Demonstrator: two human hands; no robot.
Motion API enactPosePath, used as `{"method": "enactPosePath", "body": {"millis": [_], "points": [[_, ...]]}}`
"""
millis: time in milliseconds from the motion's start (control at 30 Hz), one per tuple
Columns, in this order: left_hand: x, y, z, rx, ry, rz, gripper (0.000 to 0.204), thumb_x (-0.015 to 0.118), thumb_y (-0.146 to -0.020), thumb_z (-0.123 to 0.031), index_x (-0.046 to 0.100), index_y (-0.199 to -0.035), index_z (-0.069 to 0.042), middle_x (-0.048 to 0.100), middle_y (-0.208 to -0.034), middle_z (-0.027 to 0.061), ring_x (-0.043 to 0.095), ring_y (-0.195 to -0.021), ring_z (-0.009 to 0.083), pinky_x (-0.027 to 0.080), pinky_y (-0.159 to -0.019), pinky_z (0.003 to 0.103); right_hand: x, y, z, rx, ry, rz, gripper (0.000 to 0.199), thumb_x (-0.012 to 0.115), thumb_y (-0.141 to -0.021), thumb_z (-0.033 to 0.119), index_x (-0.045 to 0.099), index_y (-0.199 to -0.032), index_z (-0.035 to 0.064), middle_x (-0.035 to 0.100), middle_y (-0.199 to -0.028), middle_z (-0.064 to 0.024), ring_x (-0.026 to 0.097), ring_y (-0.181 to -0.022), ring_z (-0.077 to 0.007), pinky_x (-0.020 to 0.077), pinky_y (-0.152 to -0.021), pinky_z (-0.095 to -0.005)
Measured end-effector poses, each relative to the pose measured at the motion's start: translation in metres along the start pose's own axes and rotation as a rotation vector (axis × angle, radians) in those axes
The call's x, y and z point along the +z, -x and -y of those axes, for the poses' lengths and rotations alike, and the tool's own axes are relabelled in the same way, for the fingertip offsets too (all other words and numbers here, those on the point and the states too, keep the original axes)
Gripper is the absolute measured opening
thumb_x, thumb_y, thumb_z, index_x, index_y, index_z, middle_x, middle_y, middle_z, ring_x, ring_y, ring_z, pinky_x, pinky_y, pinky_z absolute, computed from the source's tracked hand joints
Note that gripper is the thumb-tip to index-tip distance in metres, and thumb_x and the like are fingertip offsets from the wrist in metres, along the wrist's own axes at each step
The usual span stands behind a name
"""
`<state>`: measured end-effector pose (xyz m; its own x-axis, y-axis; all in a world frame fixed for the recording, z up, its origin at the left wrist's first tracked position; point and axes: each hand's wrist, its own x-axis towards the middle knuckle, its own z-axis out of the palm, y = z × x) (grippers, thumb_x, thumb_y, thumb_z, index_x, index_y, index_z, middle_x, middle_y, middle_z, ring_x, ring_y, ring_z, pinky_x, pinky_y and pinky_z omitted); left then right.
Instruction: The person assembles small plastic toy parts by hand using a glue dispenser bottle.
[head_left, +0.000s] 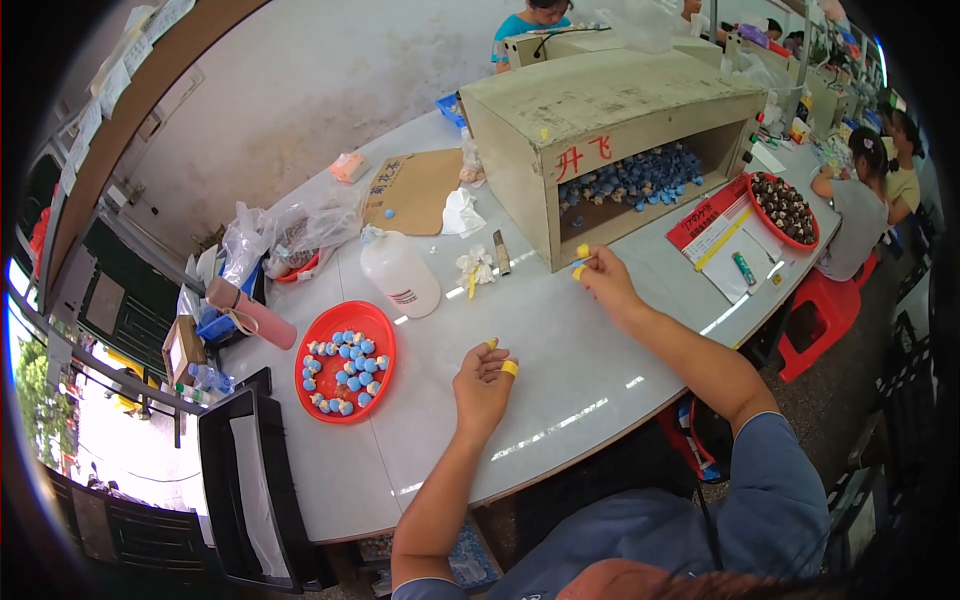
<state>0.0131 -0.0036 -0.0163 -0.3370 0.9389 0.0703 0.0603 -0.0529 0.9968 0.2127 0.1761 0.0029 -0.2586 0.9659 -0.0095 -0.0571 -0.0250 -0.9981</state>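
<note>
My right hand (608, 285) is at the front of the box opening, its thumb and a finger in yellow covers pinching a small blue piece (580, 264). Lower and to the left, my left hand (483, 388) hovers over the grey table with its fingers half curled. Its yellow-covered thumb and fingertip stand apart, and nothing shows between them. Inside the beige metal box (510, 190) lies a heap of small blue pieces (640, 180). To the left of my left hand, a red round tray (390, 345) holds several blue-and-cream ball-shaped pieces (345, 372).
A white plastic bottle (400, 275), crumpled tissue (476, 266) and cardboard sheet (425, 190) lie beyond my left hand. At left are a pink flask (255, 315) and black crate (215, 450). A red basket (812, 240) of brown pieces stands right. Other people sit farther off.
</note>
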Motion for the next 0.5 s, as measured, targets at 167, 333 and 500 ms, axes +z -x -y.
{"method": "enactPosePath", "body": {"millis": [167,333,500], "points": [[0.021,0.012,-0.01,0.36,-0.421,-0.003,0.048,0.076,-0.076,-0.003,0.053,-0.118,0.001,0.064,-0.104,0.0137,0.067,-0.093,0.0232,0.055,-0.077,0.033,0.058,0.088,-0.004,0.248,-0.103,0.301,0.036,0.062,-0.088,0.013,0.051,-0.121,0.0045,0.054,-0.09,0.0,0.051,-0.077,-0.0077,0.0409,-0.062,-0.0224],[0.013,0.01,-0.001,0.318,-0.482,0.011,0.041,0.074,-0.076,-0.001,0.056,-0.113,0.002,0.065,-0.1,0.0117,0.068,-0.085,0.0223,0.056,-0.073,0.032,0.082,0.098,-0.033,0.11,-0.085,0.359,0.048,0.067,-0.085,0.014,0.047,-0.126,-0.0009,0.054,-0.091,-0.0017,0.052,-0.08,-0.0092,0.0447,-0.068,-0.0259],[0.011,0.002,-0.002,0.0,-0.14,0.009,0.035,0.068,-0.085,-0.003,0.055,-0.117,0.005,0.065,-0.098,0.0104,0.067,-0.08,0.0177,0.055,-0.069,0.028,0.047,0.111,-0.008,-0.059,0.024,0.25,0.039,0.064,-0.088,0.006,0.049,-0.124,0.0005,0.053,-0.097,-0.0035,0.051,-0.083,-0.0077,0.0446,-0.073,-0.0221]]}}
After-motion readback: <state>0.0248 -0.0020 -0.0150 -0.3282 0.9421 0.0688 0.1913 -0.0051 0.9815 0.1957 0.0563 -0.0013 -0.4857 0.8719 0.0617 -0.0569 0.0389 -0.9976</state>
